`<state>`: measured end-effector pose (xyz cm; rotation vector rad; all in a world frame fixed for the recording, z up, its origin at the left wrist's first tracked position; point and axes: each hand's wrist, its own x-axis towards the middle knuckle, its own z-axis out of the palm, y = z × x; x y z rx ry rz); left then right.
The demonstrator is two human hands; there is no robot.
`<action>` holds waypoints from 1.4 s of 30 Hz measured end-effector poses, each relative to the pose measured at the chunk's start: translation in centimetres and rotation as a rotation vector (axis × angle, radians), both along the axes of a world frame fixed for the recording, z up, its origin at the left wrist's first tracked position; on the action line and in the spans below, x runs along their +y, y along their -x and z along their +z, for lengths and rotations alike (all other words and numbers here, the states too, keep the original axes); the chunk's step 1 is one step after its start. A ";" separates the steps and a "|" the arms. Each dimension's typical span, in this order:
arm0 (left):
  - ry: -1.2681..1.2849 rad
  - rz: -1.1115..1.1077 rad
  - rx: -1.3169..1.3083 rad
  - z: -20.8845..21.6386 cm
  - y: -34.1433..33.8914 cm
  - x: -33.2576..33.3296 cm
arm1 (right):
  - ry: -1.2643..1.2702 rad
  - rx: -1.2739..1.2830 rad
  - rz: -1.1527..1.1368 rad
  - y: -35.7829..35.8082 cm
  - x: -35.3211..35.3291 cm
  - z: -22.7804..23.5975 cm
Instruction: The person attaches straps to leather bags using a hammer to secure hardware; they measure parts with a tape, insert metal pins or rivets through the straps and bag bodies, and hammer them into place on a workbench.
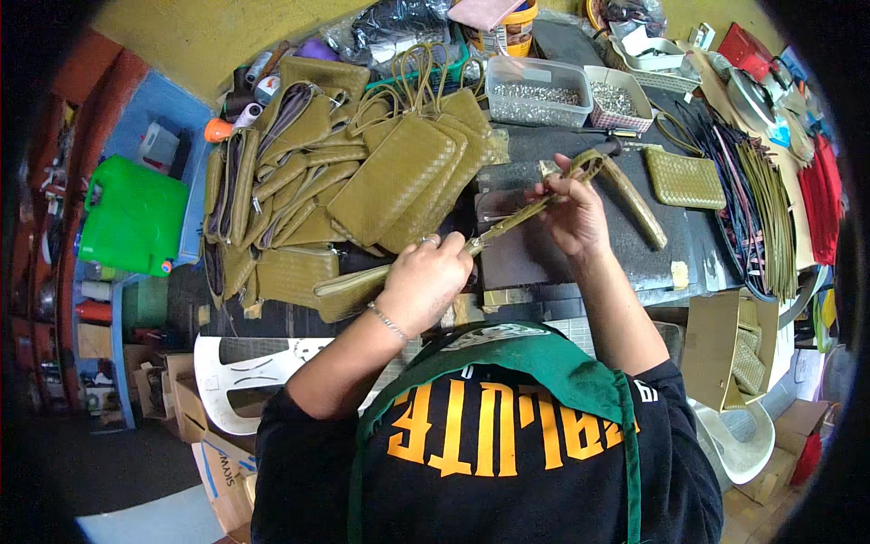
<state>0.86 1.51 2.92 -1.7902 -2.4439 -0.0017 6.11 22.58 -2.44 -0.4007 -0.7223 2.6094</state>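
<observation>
My left hand (424, 283) is closed on the end of an olive woven pouch (349, 292), whose zipper edge faces up. From that end a thin olive wrist strap (521, 216) runs up to the right. My right hand (577, 216) pinches the strap near its looped far end, holding it stretched between both hands. Just right of that hand, another olive pouch (637, 207) stands narrow-side up on the dark table. A heap of olive woven pouches (399, 177), some with strap loops, lies left of and beyond my left hand.
Clear tub of small metal pieces (539, 95) and a lined basket of similar pieces (618, 100) stand at the back. One flat olive pouch (686, 178) lies right, beside bundled olive strips (770, 208). A green jerrycan (134, 216) stands far left; an open carton (732, 349) sits lower right.
</observation>
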 end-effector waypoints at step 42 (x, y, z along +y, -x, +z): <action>0.031 0.222 -0.844 -7.9 6.1 2.6 | -1.834 -0.391 0.281 -5.3 4.4 0.7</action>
